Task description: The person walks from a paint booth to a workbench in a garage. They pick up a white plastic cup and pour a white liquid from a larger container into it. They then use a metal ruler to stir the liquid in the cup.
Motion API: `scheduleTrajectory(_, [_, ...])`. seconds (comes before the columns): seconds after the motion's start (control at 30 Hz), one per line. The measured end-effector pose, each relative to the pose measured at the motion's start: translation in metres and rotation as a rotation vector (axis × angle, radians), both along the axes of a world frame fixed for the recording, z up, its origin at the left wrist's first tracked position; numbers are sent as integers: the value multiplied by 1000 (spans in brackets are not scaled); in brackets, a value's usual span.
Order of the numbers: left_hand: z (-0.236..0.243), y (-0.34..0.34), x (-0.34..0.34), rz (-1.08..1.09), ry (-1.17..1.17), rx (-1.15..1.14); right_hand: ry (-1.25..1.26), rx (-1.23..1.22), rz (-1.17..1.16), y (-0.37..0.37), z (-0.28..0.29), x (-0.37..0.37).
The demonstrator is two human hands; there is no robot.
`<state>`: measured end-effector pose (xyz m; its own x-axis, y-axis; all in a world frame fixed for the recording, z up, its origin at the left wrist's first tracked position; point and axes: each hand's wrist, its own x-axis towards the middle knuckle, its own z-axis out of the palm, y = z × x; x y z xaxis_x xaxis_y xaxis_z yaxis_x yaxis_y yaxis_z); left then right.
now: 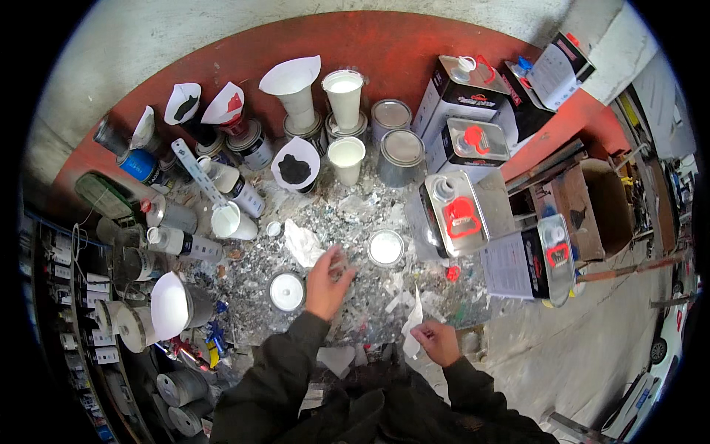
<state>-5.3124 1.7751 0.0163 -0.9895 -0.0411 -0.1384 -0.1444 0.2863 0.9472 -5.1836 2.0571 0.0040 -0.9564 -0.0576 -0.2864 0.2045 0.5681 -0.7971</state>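
The right hand (pixel 436 342) pinches white paper (pixel 412 324), the left hand (pixel 328 290) hovers half-spread, and this handling step seemingly calls for care beside the round tin (pixel 287 292).

Left hand (pixel 328 287) partly blurred
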Motion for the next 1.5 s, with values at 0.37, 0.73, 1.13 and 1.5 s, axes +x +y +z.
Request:
scheduleTrajectory(0.37, [52,60,-206,405,454,253,-98,-176,-99,20,-28,-34])
scheduleTrajectory(0.73, [50,54,-346,480,353,133,-140,-193,-121,23,-32,-44])
scheduleTrajectory(1.13, [117,57,-291,234,555,300,-94,-147,-41,20,-21,-42])
scheduleTrajectory(1.5, [101,-23,-35,230,241,-76,16,-591,-162,-65,14,-145])
